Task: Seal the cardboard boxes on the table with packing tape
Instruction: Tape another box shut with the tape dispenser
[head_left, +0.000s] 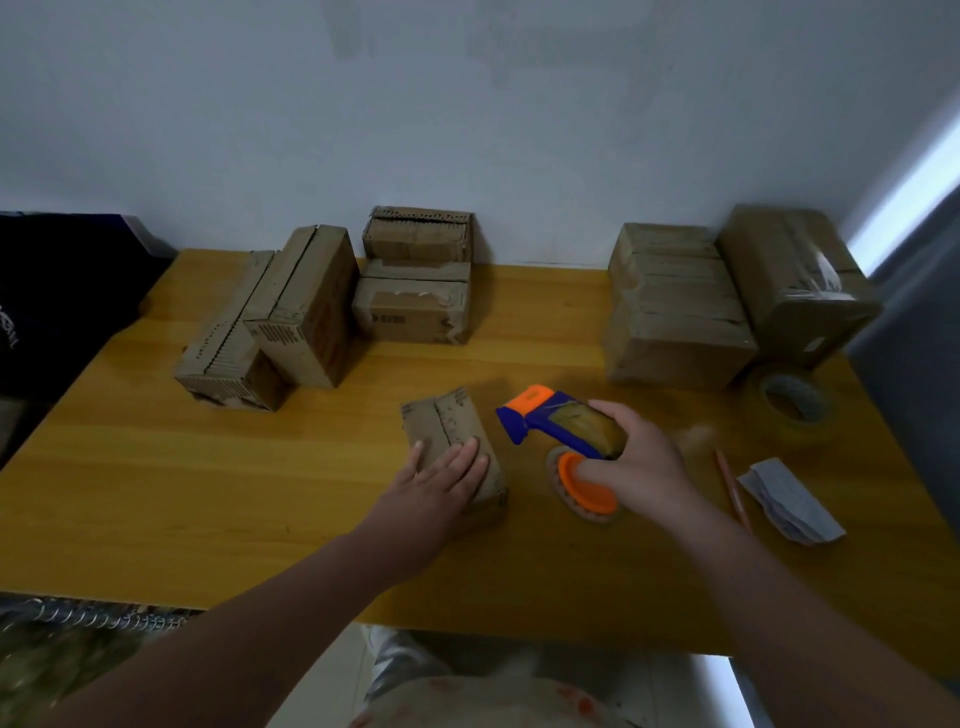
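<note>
Cardboard box (449, 441), small and brown, lies near the middle of the wooden table (208, 493), its top flaps meeting along a seam. The left hand (441, 478) rests flat on its near end, fingers straight and spread. The right hand (639, 462) is curled round a blue and orange tape dispenser (550, 421) loaded with a brown roll, held just to the right of the box and apart from it.

The tabletop is yellow-orange with a visible grain and is pushed against a plain pale wall (467, 104). Toward the back left, two long boxes (306, 306) lie side by side at an angle. Beside them a stack of two boxes (415, 306) stands against the wall. At the back right sit a wide box (670, 312) and a glossy taped box (795, 280), touching each other. A spare tape roll (792, 402) lies flat in front of them. Nearer the right edge lie a pencil (730, 483) and a folded grey paper (789, 501). A dark cloth (62, 291) shows past the left edge, a grey curtain (914, 312) hangs at the right
</note>
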